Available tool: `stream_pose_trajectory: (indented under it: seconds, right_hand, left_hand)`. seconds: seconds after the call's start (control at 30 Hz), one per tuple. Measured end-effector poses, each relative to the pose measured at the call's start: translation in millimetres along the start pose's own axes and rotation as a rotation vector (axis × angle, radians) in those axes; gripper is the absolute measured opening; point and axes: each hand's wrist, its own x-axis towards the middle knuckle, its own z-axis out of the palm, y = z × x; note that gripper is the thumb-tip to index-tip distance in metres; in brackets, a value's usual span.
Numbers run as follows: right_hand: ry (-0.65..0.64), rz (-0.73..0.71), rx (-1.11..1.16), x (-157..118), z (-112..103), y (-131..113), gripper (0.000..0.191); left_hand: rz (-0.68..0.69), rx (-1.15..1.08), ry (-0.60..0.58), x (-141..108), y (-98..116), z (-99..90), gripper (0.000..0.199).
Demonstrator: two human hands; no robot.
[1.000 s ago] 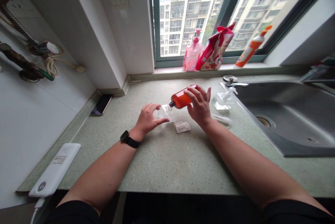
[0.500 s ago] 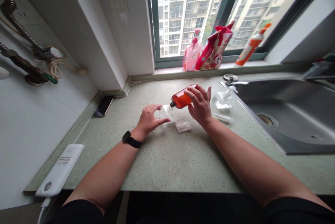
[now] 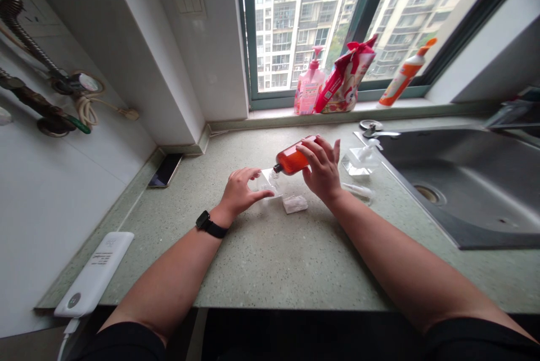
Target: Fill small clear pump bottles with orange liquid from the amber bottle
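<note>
My right hand point(image 3: 323, 170) grips an amber bottle point(image 3: 293, 158) of orange-red liquid, tilted so its black neck points down and left. That neck meets the mouth of a clear square bottle point(image 3: 269, 182), which leans toward it. Thumb and fingers of my left hand point(image 3: 242, 192) hold the clear bottle from the left. Whether liquid is flowing is too small to make out. A folded white tissue point(image 3: 295, 204) lies just in front. Right of my right hand are a clear block-shaped container with a white pump top point(image 3: 360, 159) and a clear plastic piece point(image 3: 358, 191).
A metal sink point(image 3: 455, 181) with a tap point(image 3: 379, 132) is set into the counter at right. A phone point(image 3: 166, 171) and a white power bank point(image 3: 96, 272) lie at left. Along the sill stand a pink pump bottle point(image 3: 310, 88), a red bag point(image 3: 346, 80) and an orange-white bottle point(image 3: 404, 79).
Both hands and the two bottles stay almost in the same place. Only a very slight shift of the whole view shows.
</note>
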Motion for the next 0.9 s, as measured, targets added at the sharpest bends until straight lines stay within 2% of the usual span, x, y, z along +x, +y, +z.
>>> stream_pose_trajectory:
  seconds: [0.4,0.67,0.9]
  right_hand:
    - [0.031,-0.021,0.006,0.2,-0.9,-1.4,0.069]
    - [0.009,-0.004,0.011,0.2,-1.1,-0.9,0.078]
    - [0.045,-0.048,-0.004,0.7,-0.9,0.1,0.069]
  left_hand:
    - [-0.003,-0.006,-0.003,0.1,0.0,-0.4,0.067]
    - [-0.007,-0.005,-0.007,0.3,0.5,-0.3,0.067]
    - [0.003,-0.004,-0.004,0.8,0.7,0.1,0.067]
